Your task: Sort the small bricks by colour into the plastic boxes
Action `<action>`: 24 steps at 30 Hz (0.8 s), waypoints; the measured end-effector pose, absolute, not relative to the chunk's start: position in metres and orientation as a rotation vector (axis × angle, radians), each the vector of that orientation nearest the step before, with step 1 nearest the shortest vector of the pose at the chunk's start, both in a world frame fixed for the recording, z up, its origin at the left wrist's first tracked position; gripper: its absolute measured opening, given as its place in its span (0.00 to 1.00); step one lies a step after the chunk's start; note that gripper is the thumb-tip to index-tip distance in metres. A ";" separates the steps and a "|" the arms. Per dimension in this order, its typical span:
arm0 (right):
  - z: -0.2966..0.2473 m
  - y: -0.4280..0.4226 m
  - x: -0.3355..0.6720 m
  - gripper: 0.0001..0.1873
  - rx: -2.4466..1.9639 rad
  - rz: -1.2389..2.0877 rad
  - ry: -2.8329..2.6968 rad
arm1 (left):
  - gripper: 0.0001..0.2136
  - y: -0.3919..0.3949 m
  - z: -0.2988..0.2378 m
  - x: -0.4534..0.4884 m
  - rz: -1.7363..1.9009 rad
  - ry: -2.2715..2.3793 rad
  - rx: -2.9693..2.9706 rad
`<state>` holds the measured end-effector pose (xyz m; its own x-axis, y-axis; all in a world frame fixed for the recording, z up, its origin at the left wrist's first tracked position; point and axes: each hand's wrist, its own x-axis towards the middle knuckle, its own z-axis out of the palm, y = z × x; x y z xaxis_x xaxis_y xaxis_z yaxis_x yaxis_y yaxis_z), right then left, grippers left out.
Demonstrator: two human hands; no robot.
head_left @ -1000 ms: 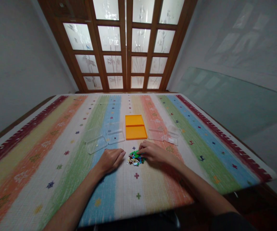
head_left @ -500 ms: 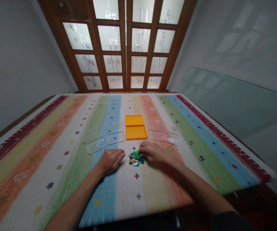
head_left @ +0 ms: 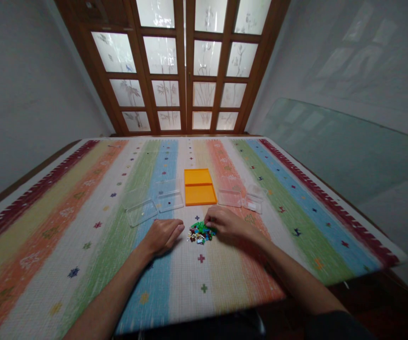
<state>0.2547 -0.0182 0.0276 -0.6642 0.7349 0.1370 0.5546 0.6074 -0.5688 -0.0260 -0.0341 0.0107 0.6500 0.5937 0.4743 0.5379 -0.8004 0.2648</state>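
A small heap of tiny coloured pieces [head_left: 201, 234], green, blue, brown, white and cream, lies on the striped tablecloth [head_left: 186, 283]. They look like small building bricks. At the heap's right edge is my right hand [head_left: 227, 224], its thumb and fingertips pinched together over the green pieces. Whatever is between those fingertips is too small to make out. My left hand [head_left: 164, 236] rests on the cloth left of the heap, apart from it, with its fingers curled together. I cannot see anything in it.
Beyond the heap lies an open orange case [head_left: 199, 194]. Left of it are two clear plastic boxes, one [head_left: 170, 208] holding a tiny dark piece, the other [head_left: 142, 219] a pale one. To its right stand further clear boxes, including one [head_left: 229, 205] beside another [head_left: 252, 208] with something white inside.
My right hand has shifted very slightly at the edge of the heap, uncovering a little more of the pieces. The left hand has stayed where it was.
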 end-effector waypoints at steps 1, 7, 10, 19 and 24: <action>0.028 -0.018 0.255 0.06 -1.039 0.699 -2.475 | 0.16 -0.034 0.011 -0.026 0.849 0.949 2.764; 0.034 -0.018 0.257 0.12 -0.951 0.725 -2.562 | 0.16 -0.034 0.012 -0.025 0.823 0.941 2.798; 0.035 -0.018 0.256 0.12 -0.904 0.705 -2.627 | 0.16 -0.034 0.011 -0.025 0.830 0.943 2.799; 0.031 -0.019 0.254 0.10 -0.921 0.581 -2.639 | 0.16 -0.034 0.009 -0.026 0.780 0.967 2.783; 0.031 -0.019 0.254 0.07 -0.928 0.578 -2.632 | 0.17 -0.033 0.010 -0.025 0.757 0.963 2.789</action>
<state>0.2536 -0.0186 0.0310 -0.7502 0.6471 0.1360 0.5304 0.7117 -0.4605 -0.0253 -0.0335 0.0098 0.6773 0.6012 0.4240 0.5540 -0.7960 0.2437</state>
